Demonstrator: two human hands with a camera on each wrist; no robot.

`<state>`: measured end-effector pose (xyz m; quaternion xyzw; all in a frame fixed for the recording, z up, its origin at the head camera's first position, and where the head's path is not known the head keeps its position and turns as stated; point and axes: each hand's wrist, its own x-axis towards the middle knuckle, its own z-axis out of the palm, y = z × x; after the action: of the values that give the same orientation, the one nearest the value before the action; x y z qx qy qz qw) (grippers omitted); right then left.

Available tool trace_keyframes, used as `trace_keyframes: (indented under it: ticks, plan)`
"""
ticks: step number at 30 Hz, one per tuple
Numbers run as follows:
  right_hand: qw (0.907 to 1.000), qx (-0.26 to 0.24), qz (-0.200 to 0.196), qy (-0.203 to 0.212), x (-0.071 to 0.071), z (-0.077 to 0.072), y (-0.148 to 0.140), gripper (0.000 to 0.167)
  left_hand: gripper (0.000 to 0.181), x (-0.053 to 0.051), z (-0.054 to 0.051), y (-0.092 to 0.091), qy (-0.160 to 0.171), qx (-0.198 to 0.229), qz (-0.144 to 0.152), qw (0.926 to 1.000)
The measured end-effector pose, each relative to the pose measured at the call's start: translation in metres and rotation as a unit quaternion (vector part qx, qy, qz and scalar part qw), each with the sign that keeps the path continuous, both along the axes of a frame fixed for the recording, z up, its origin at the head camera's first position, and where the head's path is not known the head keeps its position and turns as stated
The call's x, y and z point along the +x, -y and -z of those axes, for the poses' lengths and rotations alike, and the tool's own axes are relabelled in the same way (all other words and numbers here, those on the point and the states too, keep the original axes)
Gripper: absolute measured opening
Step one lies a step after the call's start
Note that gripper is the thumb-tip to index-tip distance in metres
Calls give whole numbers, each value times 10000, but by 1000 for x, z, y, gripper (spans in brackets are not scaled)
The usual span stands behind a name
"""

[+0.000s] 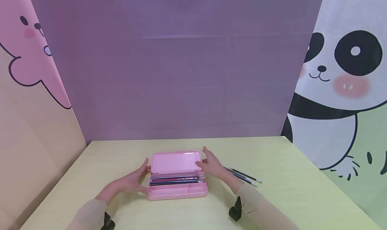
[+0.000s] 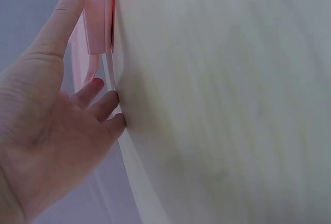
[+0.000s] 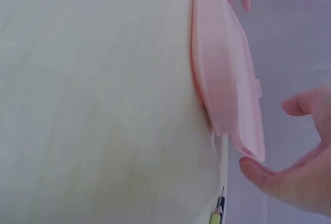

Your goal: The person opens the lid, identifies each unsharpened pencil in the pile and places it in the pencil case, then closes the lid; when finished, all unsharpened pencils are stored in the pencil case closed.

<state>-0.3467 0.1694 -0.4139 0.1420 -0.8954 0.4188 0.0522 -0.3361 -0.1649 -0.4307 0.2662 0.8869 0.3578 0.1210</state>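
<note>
An opened pink pencil case (image 1: pixel 168 191) lies on the table with its lid (image 1: pixel 175 162) tipped back on the far side. Several dark pencils (image 1: pixel 176 181) fill its long rear compartment; the front compartments hold nothing visible. My left hand (image 1: pixel 128 183) spans the case's left end. Its straight thumb touches the front corner, while the other fingers sit low by the lid, as the left wrist view shows. At the lid's right edge is my right hand (image 1: pixel 214 166), one fingertip (image 3: pixel 251 166) touching the lid's rim and the thumb spread away from it.
Several loose pencils (image 1: pixel 245 176) lie on the pale wooden table (image 1: pixel 121 156), just right of the right hand. A purple cloth (image 1: pixel 181 89) hangs behind the table's far edge. Panda artwork (image 1: pixel 338 85) covers the right wall.
</note>
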Motion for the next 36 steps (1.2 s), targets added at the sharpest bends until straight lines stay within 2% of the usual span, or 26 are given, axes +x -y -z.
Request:
trace_keyframes:
  ticks: [4, 8, 14, 18, 22, 28, 33, 36]
  plan:
    - [9997, -211, 131, 55, 3, -4, -2, 79, 129, 1, -1, -2, -8, 60, 13, 10000]
    - [9995, -132, 42, 288, 4, -6, -5, 82, 128, 2, -1, -5, 44, 58, 12, 10000]
    - [9993, -269, -62, 268, 7, -12, -8, 83, 129, 2, 1, -6, 74, -55, -114, 9999]
    - [9987, -438, -276, -11, 11, -19, -10, 72, 124, 2, 1, -6, 54, 32, -76, 10000]
    - [9972, -409, -438, -454, 16, -21, -8, 50, 111, 4, 1, -8, -4, 265, 47, 9996]
    - [9930, -396, -476, -1006, 25, -18, -11, 24, 93, 7, 2, -9, -444, 356, 4, 9984]
    - [9898, -133, -729, -1215, 29, -17, -21, 18, 92, 13, 1, -12, -932, 351, -161, 9949]
    - [9907, -58, -821, -1080, 32, -16, -27, 20, 88, 17, 0, -13, -1359, 338, -104, 9901]
